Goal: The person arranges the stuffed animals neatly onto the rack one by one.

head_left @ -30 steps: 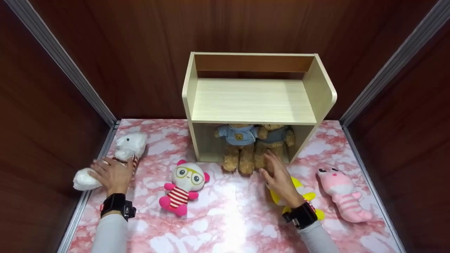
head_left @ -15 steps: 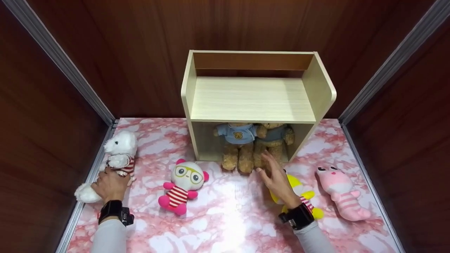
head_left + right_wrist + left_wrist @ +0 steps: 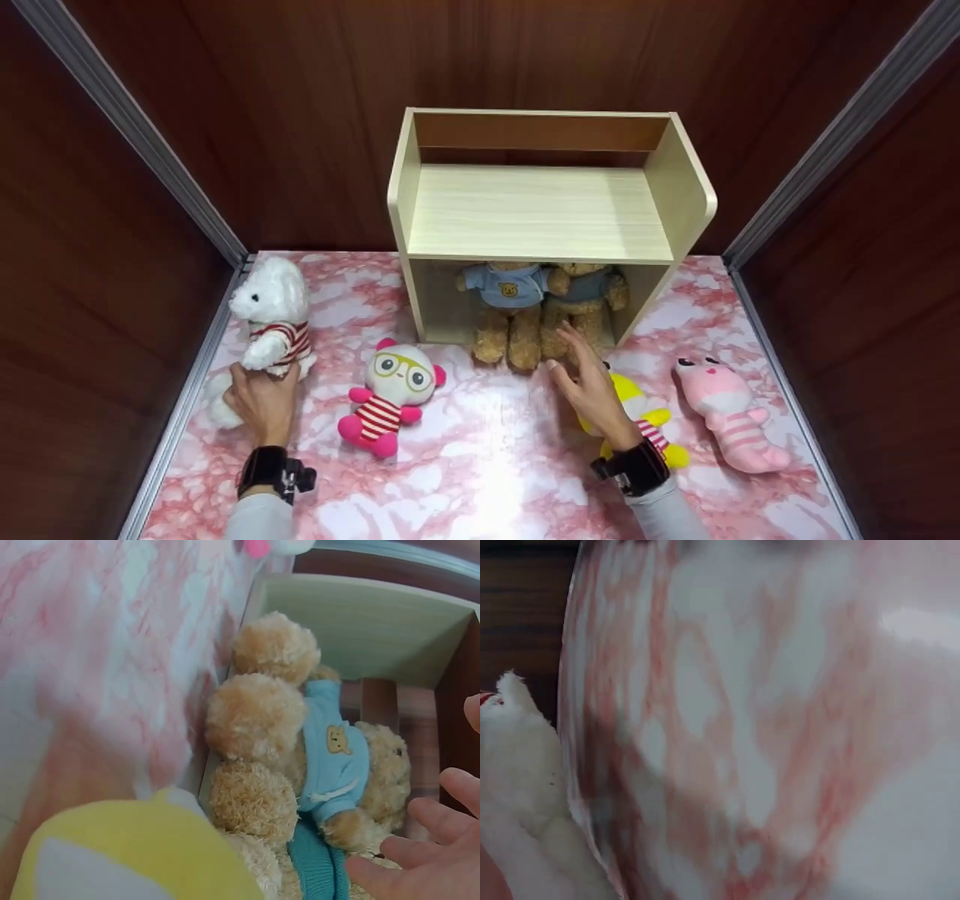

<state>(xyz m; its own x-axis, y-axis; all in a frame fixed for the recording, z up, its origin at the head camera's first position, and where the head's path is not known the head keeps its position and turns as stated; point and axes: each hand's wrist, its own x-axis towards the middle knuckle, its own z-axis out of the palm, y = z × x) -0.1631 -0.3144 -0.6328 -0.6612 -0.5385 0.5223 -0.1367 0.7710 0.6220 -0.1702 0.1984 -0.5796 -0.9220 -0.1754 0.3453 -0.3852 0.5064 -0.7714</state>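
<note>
In the head view, my left hand (image 3: 264,401) grips the lower body of a white plush dog (image 3: 276,292) in a red-and-white striped shirt. The dog sits upright, its head turned to the left. White fur (image 3: 517,765) fills the left edge of the left wrist view. My right hand (image 3: 600,397), fingers extended, hovers over a yellow plush toy (image 3: 628,387) and partly hides it. Its fingertips overlap the legs of a brown teddy bear (image 3: 589,289) in a dark teal top. Beside that one sits another teddy bear (image 3: 510,289) in a light blue hoodie.
Both bears sit in the lower compartment of a pale wooden shelf (image 3: 540,214), heads partly hidden by its board. A pink-and-white panda plush (image 3: 397,382) lies left of centre, a pink striped plush (image 3: 731,409) at right. Dark wood panels (image 3: 300,150) enclose the marbled table (image 3: 450,465).
My left hand, first spread over the lying white dog, has closed around its lower body. The dog has been tilted up to a sitting pose. My right hand has hardly moved.
</note>
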